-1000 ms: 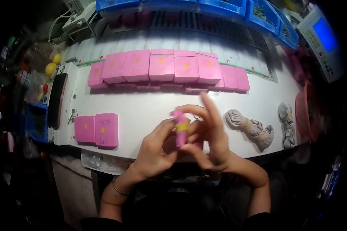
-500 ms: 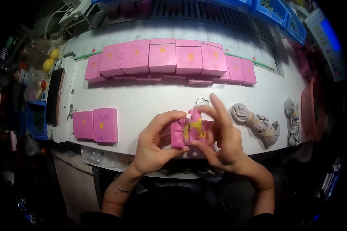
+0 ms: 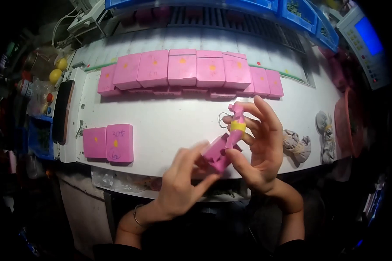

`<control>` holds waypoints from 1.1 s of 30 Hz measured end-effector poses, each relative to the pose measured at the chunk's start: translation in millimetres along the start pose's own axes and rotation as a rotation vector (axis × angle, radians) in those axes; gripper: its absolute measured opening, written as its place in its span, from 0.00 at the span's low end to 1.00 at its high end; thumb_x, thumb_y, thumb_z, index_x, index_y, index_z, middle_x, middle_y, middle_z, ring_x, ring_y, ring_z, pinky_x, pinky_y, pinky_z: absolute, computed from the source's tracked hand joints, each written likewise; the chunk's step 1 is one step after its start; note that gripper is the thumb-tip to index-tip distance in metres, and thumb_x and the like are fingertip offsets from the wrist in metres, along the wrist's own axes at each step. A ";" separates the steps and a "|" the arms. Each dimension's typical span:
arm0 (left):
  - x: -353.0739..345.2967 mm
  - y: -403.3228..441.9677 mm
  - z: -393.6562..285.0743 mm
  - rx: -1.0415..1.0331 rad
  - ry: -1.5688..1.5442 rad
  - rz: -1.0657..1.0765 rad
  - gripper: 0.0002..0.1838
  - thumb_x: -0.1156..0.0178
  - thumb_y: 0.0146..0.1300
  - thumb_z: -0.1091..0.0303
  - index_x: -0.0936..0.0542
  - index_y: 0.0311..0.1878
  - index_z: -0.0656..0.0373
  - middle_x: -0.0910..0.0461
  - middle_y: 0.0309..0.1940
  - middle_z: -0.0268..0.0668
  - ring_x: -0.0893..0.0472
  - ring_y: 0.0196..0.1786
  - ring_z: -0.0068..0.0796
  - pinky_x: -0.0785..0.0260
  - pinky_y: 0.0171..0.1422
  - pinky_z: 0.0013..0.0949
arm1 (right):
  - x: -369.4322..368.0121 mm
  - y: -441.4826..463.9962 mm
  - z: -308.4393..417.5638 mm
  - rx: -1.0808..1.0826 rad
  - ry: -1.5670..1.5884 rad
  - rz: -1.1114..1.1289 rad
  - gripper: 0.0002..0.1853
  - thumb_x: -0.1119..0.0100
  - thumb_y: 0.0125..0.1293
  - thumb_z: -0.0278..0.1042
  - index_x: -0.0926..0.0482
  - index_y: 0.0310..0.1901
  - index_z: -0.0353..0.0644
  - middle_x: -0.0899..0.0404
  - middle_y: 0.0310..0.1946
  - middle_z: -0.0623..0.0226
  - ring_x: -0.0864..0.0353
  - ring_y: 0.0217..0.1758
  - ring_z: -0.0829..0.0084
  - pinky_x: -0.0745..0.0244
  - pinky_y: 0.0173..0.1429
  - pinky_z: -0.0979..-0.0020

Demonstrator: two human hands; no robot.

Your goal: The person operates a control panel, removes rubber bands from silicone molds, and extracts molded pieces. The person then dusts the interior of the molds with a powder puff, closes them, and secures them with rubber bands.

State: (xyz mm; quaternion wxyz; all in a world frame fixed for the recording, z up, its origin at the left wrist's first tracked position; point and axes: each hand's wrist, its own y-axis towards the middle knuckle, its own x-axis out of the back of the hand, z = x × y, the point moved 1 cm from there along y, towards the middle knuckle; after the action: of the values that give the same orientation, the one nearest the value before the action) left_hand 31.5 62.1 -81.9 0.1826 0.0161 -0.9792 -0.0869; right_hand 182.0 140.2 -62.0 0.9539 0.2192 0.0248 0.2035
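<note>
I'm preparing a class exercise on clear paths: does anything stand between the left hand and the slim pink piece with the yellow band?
Yes: the small pink block, gripped by the left hand, sits between that hand and the slim pink piece held in the right hand. Whether block and piece touch is unclear.

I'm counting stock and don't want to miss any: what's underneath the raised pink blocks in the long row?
Under the raised pink blocks, front edges of lower pink blocks show. Anything farther back is covered.
</note>
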 end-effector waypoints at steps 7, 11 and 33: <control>8.0 18.8 -13.7 -0.100 0.052 0.034 0.39 0.24 0.39 0.69 0.31 0.58 0.63 0.30 0.49 0.45 0.25 0.52 0.41 0.27 0.50 0.38 | -0.9 3.1 4.1 0.133 -0.028 0.076 0.46 0.37 0.56 0.20 0.57 0.71 0.32 0.36 0.60 0.44 0.23 0.53 0.62 0.22 0.53 0.68; -3.1 19.0 7.7 -0.022 -0.120 0.276 0.36 0.28 0.44 0.74 0.32 0.59 0.63 0.30 0.51 0.47 0.24 0.52 0.48 0.27 0.54 0.38 | -11.8 -2.8 1.8 0.189 0.042 0.170 0.50 0.37 0.58 0.21 0.65 0.71 0.31 0.37 0.61 0.42 0.26 0.37 0.75 0.26 0.38 0.78; -3.0 19.5 31.3 0.230 -0.867 0.212 0.36 0.32 0.49 0.85 0.36 0.62 0.68 0.35 0.60 0.46 0.32 0.64 0.36 0.31 0.65 0.36 | 22.0 -22.9 -5.7 -0.121 -0.430 0.277 0.47 0.33 0.52 0.22 0.55 0.68 0.23 0.25 0.51 0.45 0.26 0.21 0.75 0.27 0.30 0.78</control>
State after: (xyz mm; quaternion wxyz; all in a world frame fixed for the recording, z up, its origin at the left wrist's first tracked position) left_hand 23.1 86.6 -108.2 -0.2390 -0.1018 -0.9647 0.0427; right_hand 210.0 132.5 -76.0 0.9117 0.2012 -0.2209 0.2820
